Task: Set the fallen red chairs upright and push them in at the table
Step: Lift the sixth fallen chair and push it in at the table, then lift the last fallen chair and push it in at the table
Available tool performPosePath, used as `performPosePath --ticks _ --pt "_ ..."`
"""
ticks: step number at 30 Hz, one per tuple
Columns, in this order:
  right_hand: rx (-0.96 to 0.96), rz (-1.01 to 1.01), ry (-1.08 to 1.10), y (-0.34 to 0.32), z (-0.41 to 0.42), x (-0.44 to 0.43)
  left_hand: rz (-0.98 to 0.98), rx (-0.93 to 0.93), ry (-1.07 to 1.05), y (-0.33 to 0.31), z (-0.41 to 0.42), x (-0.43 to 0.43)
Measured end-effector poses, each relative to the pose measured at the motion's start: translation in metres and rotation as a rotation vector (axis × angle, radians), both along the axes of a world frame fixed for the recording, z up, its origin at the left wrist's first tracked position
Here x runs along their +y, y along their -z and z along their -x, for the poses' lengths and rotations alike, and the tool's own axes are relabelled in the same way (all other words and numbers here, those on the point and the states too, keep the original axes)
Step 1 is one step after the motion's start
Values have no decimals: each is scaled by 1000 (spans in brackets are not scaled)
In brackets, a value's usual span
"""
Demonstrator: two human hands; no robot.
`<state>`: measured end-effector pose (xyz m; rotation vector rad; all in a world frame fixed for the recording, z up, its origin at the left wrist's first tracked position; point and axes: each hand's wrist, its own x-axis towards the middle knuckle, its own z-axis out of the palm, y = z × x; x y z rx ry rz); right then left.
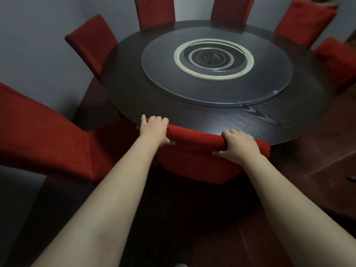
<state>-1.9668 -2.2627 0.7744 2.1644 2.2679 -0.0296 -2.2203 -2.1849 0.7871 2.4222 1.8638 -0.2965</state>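
Okay, so what we see here: both bare arms are stretched out forward and both hands are on the top of the nearest red chair point(194, 157). The left hand point(153, 132) grips the padded top edge near its left end, with the fingers curled over the far side and the thumb on our side. The right hand point(238, 146) grips the same edge toward the right end in the same way, fingers wrapped over the top and thumb underneath. So neither hand is spread wide; both are closed round the backrest.

The chair stands upright with its back to us. The top of the backrest sits right at the near rim of the round dark table point(192, 116) (we can't tell if fabric and rim actually touch). The seat is hidden below.

On the table lies a big glass turntable point(260, 87), with a pale ring point(177, 57) around a dark round label at its centre.

Close on our left is the neighbour chair point(44, 139), upright, seat pointing at the table and drawn out from it. The other chairs all stand upright with their backs close to the rim: far-left chair point(92, 43), back-left chair point(155, 11), back-right chair point(232, 9), far-right chair point(305, 22) and right-side chair point(339, 60). Underneath is a dark reddish wood floor point(317, 151).
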Motion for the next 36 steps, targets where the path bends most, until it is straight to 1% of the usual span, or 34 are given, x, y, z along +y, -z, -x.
performPosePath --ticks 2,3,5,7,9,10,13,19,22,25,29,31,36 --pt "30 65 10 -7 3 -4 61 -11 8 -6 -2 -3" --pt "82 80 19 -13 5 -7 89 -25 18 -11 -2 -4" --pt "269 95 59 -23 11 -11 149 -77 41 -22 -3 -7" --pt "486 87 104 -38 17 -12 221 -173 48 -37 -3 -9" --pt "644 41 156 -57 23 -9 265 -277 58 -59 -4 -13" --pt "699 0 177 -71 25 -8 256 -341 62 -73 -5 -15" --pt "842 -136 197 -110 31 -5 179 -617 45 -113 -10 -21" --pt "1383 -476 161 -196 43 -23 -100 -1316 38 -198 -31 -51" --pt "1592 -613 80 -231 48 -47 -149 -1573 68 -227 -42 -78" --pt "1671 -716 -19 -246 54 -77 -121 -1742 130 -236 -49 -105" --pt "1705 -771 -101 -244 59 -109 -144 -1871 195 -231 -53 -138" --pt "1700 -795 -118 -238 59 -122 -124 -1933 201 -226 -55 -150" --pt "1609 -869 -107 -216 51 -147 10 -2056 236 -215 -70 -170"
